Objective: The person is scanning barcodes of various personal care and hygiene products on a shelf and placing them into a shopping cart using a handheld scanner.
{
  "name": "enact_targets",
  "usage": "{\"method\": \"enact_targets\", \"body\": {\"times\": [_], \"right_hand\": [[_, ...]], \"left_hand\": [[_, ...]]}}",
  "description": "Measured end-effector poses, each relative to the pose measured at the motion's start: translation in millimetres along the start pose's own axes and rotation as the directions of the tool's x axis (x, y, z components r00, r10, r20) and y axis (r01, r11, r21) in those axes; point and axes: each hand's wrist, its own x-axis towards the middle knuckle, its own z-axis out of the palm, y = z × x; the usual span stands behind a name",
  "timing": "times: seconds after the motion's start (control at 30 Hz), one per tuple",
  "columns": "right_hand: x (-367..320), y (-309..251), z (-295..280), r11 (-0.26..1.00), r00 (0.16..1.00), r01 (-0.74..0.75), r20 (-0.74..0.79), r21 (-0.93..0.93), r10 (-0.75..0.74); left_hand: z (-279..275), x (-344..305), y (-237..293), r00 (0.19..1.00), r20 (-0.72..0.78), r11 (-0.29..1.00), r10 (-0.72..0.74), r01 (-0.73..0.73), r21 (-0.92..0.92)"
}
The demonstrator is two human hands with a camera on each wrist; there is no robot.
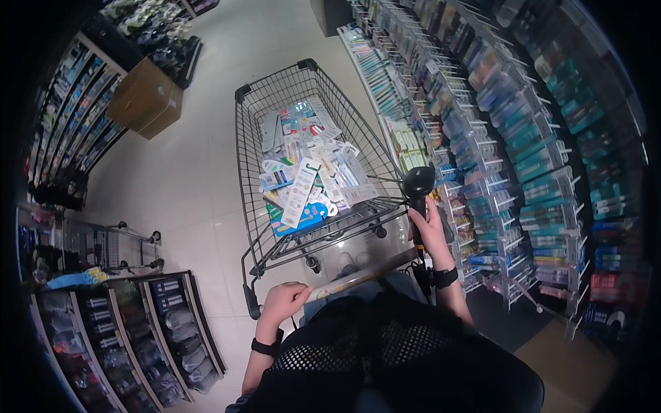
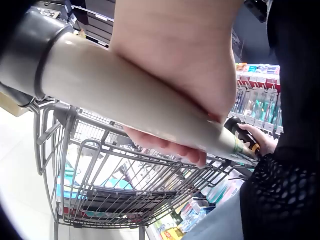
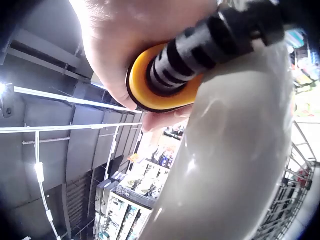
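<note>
My left hand (image 1: 284, 301) grips the left part of the shopping cart's pale handle (image 1: 358, 275); in the left wrist view its fingers (image 2: 175, 148) curl round under the bar. Near the handle's right end, my right hand (image 1: 434, 234) holds a black handheld barcode scanner (image 1: 418, 182) upright by its grip. The right wrist view shows the grip's yellow end (image 3: 137, 82) with a thick black cable (image 3: 200, 52) coming out of it, close beside the handle. Ahead, the wire cart (image 1: 246, 172) carries a pile of packaged goods, with a long white card pack (image 1: 301, 193) on top.
Hanging racks of packaged goods (image 1: 492, 138) run close along the right side. A cardboard box (image 1: 146, 98) stands by the shelves at far left. Another cart (image 1: 103, 244) and a low shelf unit (image 1: 131, 330) are on the left. Pale tiled floor (image 1: 268, 41) extends ahead.
</note>
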Motion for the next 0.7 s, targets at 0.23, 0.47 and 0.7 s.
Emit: {"method": "enact_targets", "body": {"times": [0.23,0.47,0.7], "right_hand": [[-18.6,8.1,-10.1,0.991,0.991,0.07,-0.118,0.115,-0.056],[-26.8,-1.3,-23.8,0.982,0.988,0.083,-0.139,0.167,-0.06],[-41.2,-10.1,-47.2,0.993,0.992,0.013,-0.127,0.115,0.001]], "left_hand": [[-22.1,24.9,-2.7,0.981,0.194,1.0,0.007,-0.005,-0.01],[-31.7,53.1,7.5,0.942,0.336,0.999,0.027,-0.034,0.014],[-19.7,59.6,23.9,0.908,0.419,1.0,-0.014,0.009,0.014]]}}
